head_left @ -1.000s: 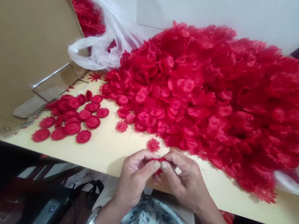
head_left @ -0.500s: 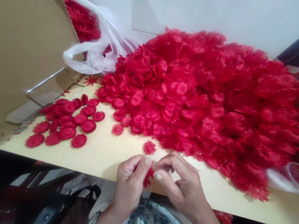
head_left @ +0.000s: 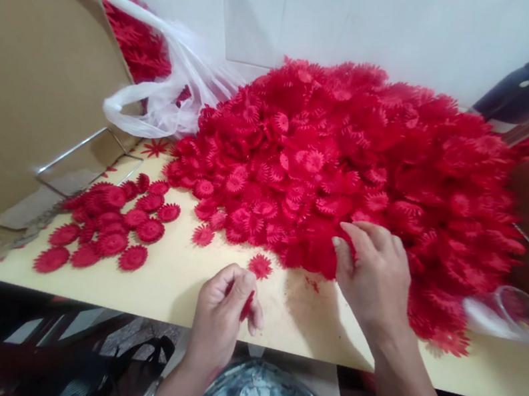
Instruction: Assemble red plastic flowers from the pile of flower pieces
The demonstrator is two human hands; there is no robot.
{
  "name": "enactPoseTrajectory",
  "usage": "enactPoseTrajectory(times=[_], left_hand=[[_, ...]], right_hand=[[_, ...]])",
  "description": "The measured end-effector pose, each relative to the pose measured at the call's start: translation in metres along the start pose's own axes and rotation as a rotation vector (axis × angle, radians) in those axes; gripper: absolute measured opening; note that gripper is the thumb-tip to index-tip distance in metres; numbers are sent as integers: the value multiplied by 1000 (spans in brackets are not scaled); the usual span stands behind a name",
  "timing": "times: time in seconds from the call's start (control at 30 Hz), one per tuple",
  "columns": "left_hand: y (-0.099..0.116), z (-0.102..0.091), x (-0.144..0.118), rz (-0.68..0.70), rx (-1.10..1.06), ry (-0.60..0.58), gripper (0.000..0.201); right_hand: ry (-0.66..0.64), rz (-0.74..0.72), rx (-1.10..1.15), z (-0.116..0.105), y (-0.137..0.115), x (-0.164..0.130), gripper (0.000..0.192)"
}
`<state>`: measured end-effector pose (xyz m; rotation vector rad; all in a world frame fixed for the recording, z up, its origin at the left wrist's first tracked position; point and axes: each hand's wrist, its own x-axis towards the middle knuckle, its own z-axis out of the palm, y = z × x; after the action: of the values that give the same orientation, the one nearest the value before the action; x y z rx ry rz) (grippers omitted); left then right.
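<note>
Near the table's front edge, my left hand (head_left: 222,312) is closed in a pinch on a small red flower piece (head_left: 247,306), mostly hidden by the fingers. My right hand (head_left: 375,281) is over the front of a big pile of red fringed flower pieces (head_left: 310,165). Its thumb and forefinger curl close together with red between the tips; whether that is a held piece or the pile behind, I cannot make out. A single red fringed flower (head_left: 260,266) lies just beyond my left hand.
Darker red round flowers (head_left: 113,237) lie grouped at the left beside a cardboard box (head_left: 23,90) and a metal wire stand (head_left: 84,154). A white plastic bag (head_left: 158,106) stands behind them. At the right is a clear plastic cup (head_left: 523,319). Red scraps (head_left: 311,284) dot the table (head_left: 168,290).
My right hand has left the piece in my left hand and moved right and away from me, to the pile. My left hand still pinches its red piece, and the view has shifted slightly.
</note>
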<state>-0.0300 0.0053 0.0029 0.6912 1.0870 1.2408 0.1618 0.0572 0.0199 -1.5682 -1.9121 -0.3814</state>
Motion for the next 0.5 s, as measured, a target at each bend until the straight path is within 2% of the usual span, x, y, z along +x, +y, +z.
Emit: enactPoseTrajectory(times=[0.1, 0.2, 0.27, 0.33, 0.5], left_hand=[[2, 4, 5, -27, -31, 39, 32], [4, 6, 8, -45, -82, 49, 28], [5, 7, 9, -48, -110, 42, 27], [6, 8, 10, -58, -112, 41, 26], [5, 10, 17, -137, -52, 4, 30]], right_hand=[[-47, -121, 11, 3, -4, 5, 21], [-232, -267, 32, 8, -17, 10, 15], [-318, -301, -3, 13, -22, 14, 16], [-322, -309, 9, 16, -21, 17, 21], [-220, -360, 150, 12, -10, 14, 19]])
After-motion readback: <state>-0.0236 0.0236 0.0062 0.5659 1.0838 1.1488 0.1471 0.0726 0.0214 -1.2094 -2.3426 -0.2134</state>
